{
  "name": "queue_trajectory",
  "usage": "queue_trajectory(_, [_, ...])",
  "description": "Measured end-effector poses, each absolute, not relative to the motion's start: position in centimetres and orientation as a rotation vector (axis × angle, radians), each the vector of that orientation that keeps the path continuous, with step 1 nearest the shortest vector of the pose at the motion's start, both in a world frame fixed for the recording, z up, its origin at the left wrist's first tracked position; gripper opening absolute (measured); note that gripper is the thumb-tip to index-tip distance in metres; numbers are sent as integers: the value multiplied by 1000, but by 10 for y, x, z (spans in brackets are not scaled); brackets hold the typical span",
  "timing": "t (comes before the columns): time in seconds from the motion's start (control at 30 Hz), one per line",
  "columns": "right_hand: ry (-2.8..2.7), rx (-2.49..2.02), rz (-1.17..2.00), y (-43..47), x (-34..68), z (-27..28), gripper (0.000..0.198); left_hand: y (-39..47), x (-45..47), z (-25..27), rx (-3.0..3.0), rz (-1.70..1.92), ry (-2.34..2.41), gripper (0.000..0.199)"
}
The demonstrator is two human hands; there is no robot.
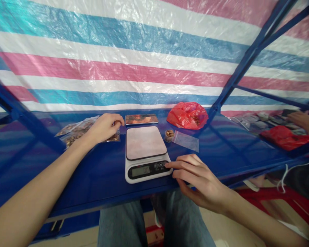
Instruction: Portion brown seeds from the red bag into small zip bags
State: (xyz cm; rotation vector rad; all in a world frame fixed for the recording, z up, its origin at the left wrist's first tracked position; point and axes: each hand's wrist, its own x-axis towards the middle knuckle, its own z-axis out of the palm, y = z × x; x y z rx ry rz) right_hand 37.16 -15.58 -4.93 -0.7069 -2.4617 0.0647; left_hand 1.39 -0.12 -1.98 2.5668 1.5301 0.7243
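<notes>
One kitchen scale (145,151), display reading "0.0"; right hand (195,175), fingers loosely spread, index fingertip on a button. Left hand (104,127) curled, pinching one of several filled clear bags (77,132). One small jar (169,135), one empty zip bag (186,141), one red bag (187,115).

Red plastic bag (187,115), empty zip bag (187,141), phone (141,119), small jar of nuts (169,135)

Left hand (104,127): arm extended toward the worktop's far edge, fingers curled, apparently pinching. Right hand (195,176): near the front edge, index finger extended.

Makeshift packing stall: striped tarpaulin (144,51), scale (146,154).
</notes>
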Motion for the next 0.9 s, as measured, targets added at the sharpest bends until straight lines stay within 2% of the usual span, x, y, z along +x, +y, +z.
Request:
queue_trajectory(0.17, [-2451, -741, 127, -154, 368, -46, 24, -1, 14, -20, 2573, 737, 1522, 34])
queue_trajectory(0.4, [-2227, -734, 629, -136, 374, -32, 21, 1, 13, -22, 2565, 741, 1500, 34])
queue_trajectory(0.47, [-2112, -789, 618, -121, 382, -30, 16, 1, 13, -22, 2570, 748, 1490, 34])
queue_trajectory(0.57, [-2005, -898, 402, -92, 393, -28, 8, 1, 13, -22, 2574, 749, 1502, 35])
queue_trajectory(0.63, [-1994, -961, 317, -73, 398, -29, 25, 1, 13, -21, 2570, 732, 1513, 35])
queue_trajectory(0.73, [-2041, -996, 373, -53, 398, -33, 56, 1, 13, -22, 2561, 709, 1513, 34])
queue_trajectory(0.8, [-2072, -982, 416, -46, 394, -37, 65, 1, 13, -22, 2561, 704, 1508, 34])
queue_trajectory(0.9, [-2079, -984, 437, -41, 385, -43, 68, 1, 12, -23, 2561, 712, 1501, 33])
